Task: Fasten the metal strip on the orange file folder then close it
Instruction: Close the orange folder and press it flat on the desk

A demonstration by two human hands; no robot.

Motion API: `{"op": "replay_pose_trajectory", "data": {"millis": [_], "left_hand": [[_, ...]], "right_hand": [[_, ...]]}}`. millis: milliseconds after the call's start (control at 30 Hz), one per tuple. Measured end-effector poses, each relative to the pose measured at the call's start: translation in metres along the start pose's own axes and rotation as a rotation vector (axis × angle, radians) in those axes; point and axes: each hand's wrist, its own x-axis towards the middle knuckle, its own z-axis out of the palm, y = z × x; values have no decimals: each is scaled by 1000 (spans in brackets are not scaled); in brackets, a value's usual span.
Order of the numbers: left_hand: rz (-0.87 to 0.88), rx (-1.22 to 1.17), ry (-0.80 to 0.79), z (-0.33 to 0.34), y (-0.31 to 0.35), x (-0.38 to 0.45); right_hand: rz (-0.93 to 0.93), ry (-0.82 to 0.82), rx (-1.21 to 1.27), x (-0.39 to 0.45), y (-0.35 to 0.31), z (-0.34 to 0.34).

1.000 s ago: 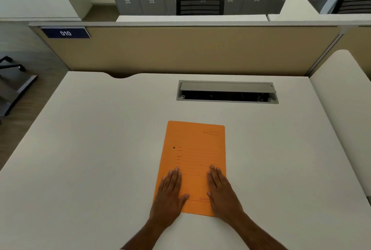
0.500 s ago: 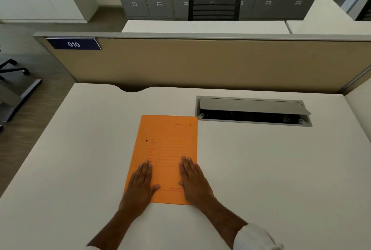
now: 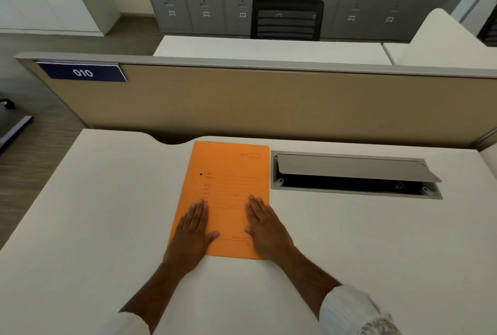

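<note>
The orange file folder lies closed and flat on the white desk, its printed cover facing up. My left hand rests palm down on the folder's lower left part, fingers together and flat. My right hand lies palm down on the lower right edge, partly on the desk. Neither hand grips anything. The metal strip is hidden inside the closed folder.
An open cable tray with a raised grey lid is set into the desk just right of the folder. A beige partition with a "010" label stands behind. Beyond it are another desk, a black chair and grey lockers.
The folder has slid away from me toward the partition with both hands flat on it. My head has lifted, showing more of the room.
</note>
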Motion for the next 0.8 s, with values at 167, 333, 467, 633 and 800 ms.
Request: {"op": "replay_pose_trajectory", "data": {"millis": [167, 333, 467, 633, 800], "left_hand": [[-2, 24, 15, -1, -4, 14], [-7, 12, 21, -2, -5, 23], [-8, 5, 11, -2, -6, 23], [-3, -5, 36, -2, -5, 20], [2, -70, 152, -2, 17, 3]], "right_hand": [[9, -11, -25, 11, 5, -5], [9, -20, -42, 18, 7, -10], [12, -18, -38, 17, 7, -10], [23, -8, -27, 15, 4, -9], [38, 50, 19, 1, -2, -6]]}}
